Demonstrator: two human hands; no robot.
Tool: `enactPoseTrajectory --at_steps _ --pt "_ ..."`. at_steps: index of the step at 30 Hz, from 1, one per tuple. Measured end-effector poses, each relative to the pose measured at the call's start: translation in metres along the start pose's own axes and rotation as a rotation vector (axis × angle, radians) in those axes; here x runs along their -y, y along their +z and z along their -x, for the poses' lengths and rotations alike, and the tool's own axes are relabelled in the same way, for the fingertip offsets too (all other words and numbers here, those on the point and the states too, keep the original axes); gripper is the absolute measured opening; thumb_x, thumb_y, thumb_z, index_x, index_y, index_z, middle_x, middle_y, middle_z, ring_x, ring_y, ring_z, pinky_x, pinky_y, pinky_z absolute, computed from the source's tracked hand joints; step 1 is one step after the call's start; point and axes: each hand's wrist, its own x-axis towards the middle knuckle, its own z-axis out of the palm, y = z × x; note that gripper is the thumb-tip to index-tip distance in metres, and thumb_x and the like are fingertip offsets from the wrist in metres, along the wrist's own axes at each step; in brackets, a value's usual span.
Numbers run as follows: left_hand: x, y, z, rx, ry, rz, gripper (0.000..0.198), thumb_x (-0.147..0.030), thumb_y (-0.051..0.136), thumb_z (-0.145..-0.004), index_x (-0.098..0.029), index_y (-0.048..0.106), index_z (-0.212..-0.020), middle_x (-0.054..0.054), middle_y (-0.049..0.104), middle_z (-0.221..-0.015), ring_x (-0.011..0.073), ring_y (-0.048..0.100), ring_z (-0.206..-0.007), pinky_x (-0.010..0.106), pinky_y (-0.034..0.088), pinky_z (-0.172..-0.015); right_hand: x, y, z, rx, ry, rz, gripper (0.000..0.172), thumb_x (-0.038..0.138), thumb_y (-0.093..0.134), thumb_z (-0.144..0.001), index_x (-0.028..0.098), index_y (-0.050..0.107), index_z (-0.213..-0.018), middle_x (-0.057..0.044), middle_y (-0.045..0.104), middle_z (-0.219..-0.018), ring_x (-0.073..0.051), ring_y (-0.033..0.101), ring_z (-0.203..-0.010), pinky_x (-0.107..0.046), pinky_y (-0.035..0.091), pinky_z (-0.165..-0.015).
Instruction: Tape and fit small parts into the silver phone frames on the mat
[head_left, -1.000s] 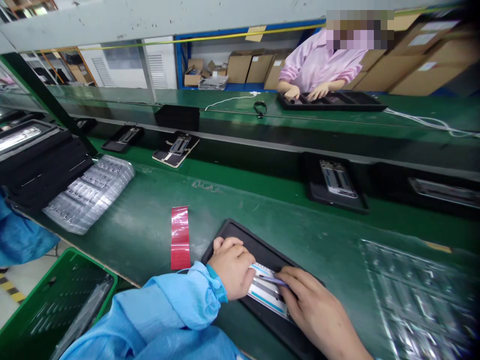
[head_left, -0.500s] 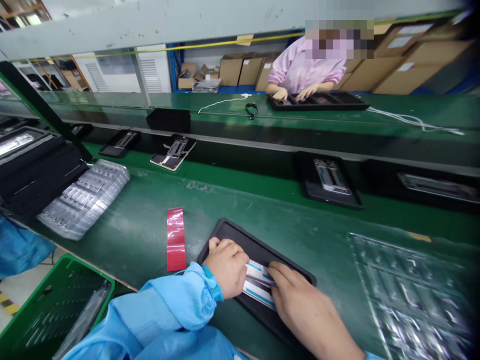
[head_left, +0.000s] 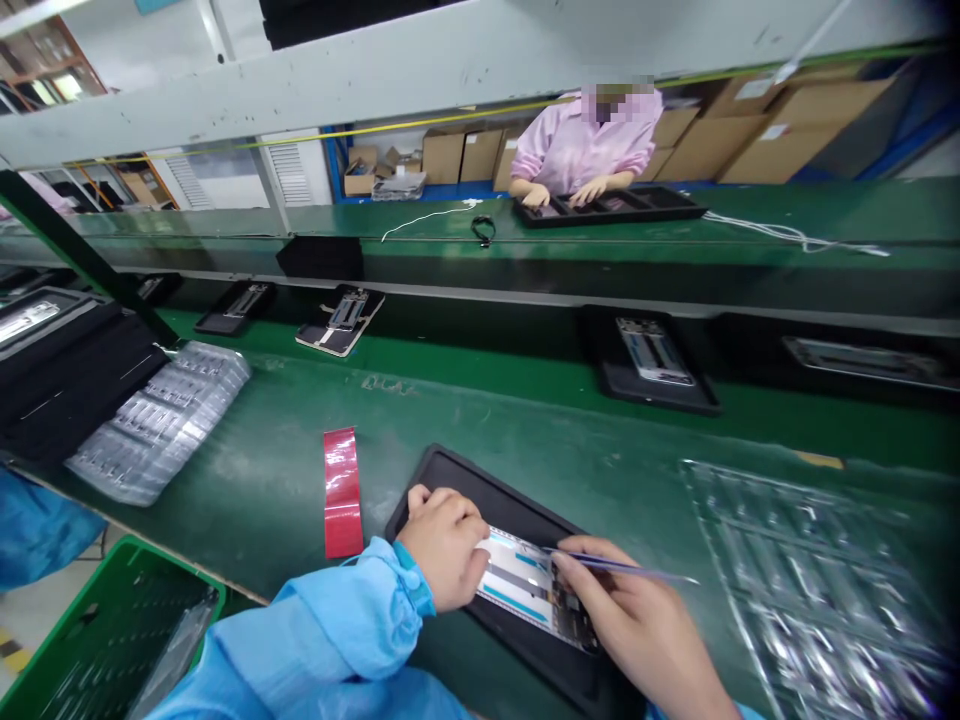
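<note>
"Where's the phone body (head_left: 525, 585)?"

"On the black tray (head_left: 442, 478), near the green desk's (head_left: 262, 470) edge, its long axis running left to right and sloping nearer at the right."

"And the grips?"

"Left hand (head_left: 442, 548) clamps narrow over the phone's left end; right hand (head_left: 637, 630) pinches a slim metal probe (head_left: 626, 566), tip pointing left onto the phone."

"Doing it well?"

"Press firmly with the left, tip shallow."

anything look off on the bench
Nothing looks spilled or damaged. The one odd thing is a loose red strip lying alone on the green bench, just left of the black tray. It sits apart from the other items; whether it's film or tape is hard to tell.
</note>
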Motion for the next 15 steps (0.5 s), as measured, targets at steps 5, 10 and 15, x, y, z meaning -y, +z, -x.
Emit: enactPoseTrajectory --at_steps 5,10,15 --pt "-0.002 -0.001 0.000 -0.006 -0.010 -0.001 0.014 -0.030 0.062 -0.084 -0.022 0.065 -0.095 0.005 0.066 -0.106 0.0243 0.055 -0.105 0.047 0.030 -0.093 0.002 0.004 -0.003 -0.004 -0.075 0.013 0.034 0.049 0.052 -0.093 0.025 0.073 -0.082 -0.002 0.076 -0.088 -0.018 0.072 -0.078 -0.025 0.057 -0.071" --pt "-0.002 -0.002 0.000 -0.009 -0.004 0.009 0.014 -0.030 0.062 -0.084 -0.021 0.065 -0.095 0.005 0.066 -0.105 0.0242 0.055 -0.105 0.047 0.030 -0.093 -0.002 0.013 -0.003 -0.025 -0.151 0.067 0.028 0.044 0.052 -0.094 0.025 0.072 -0.088 0.000 0.076 -0.090 -0.018 0.072 -0.084 -0.028 0.057 -0.079" --pt "-0.001 0.000 0.000 0.004 0.014 0.006 0.012 -0.028 0.062 -0.084 -0.021 0.065 -0.094 0.005 0.066 -0.107 0.0235 0.055 -0.104 0.047 0.029 -0.094 -0.005 0.021 0.001 -0.080 -0.245 0.095 0.025 0.040 0.052 -0.095 0.023 0.070 -0.091 -0.002 0.076 -0.091 -0.018 0.072 -0.085 -0.029 0.057 -0.081"
